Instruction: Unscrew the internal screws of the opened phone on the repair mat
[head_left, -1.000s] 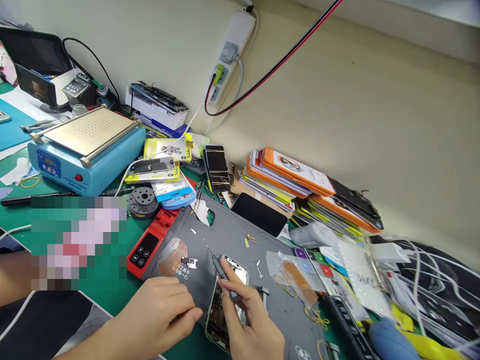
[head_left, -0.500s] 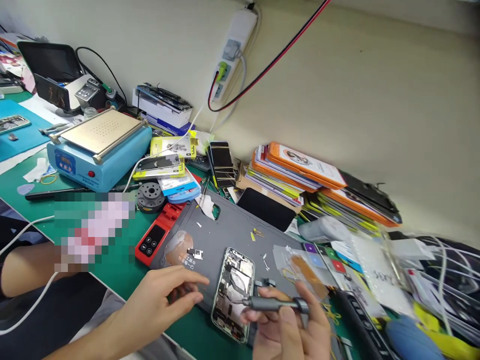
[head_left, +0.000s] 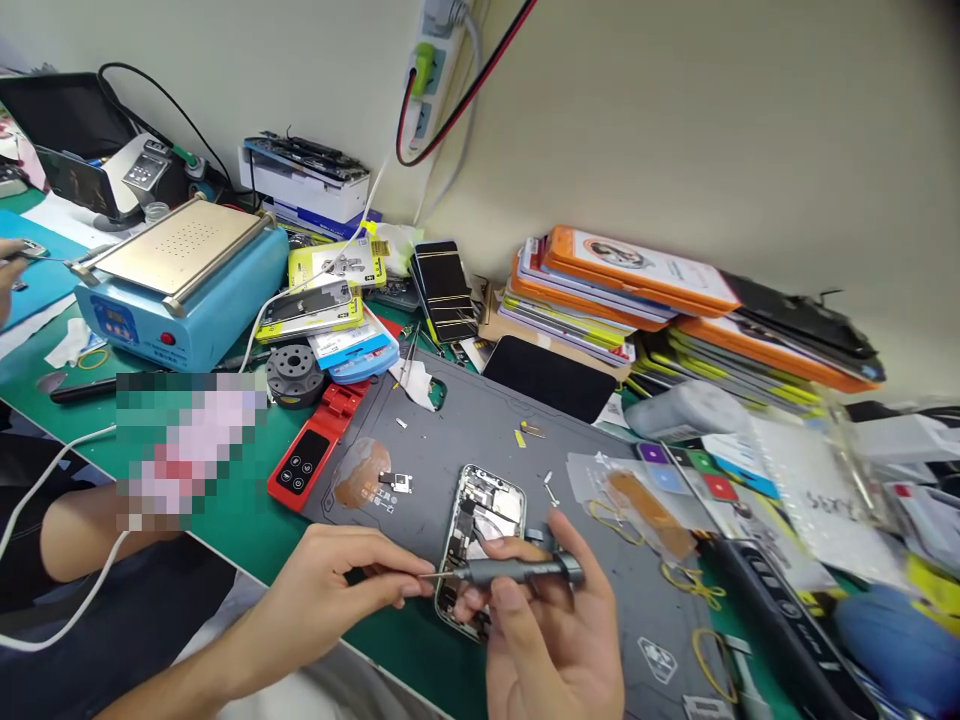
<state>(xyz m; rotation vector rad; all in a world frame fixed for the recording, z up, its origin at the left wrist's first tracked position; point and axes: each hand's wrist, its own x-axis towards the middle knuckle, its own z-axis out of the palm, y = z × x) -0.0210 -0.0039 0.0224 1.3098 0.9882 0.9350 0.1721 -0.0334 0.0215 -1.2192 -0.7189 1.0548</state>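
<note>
Cluttered repair bench (head_left: 225, 520) with a green top, against a cream wall; a grey work mat (head_left: 480, 440) lies in the middle. An opened phone (head_left: 480, 530) rests on the mat, long axis running away from the person. The right hand (head_left: 555, 630) grips a screwdriver (head_left: 510, 571) held level, crosswise over the phone's near end, tip pointing left. The left hand (head_left: 337, 590) pinches that tip with thumb and forefinger. Both hands meet just in front of the phone. A blue heating plate (head_left: 180, 280) stands far left, and stacked orange packets (head_left: 637, 290) lie behind.
</note>
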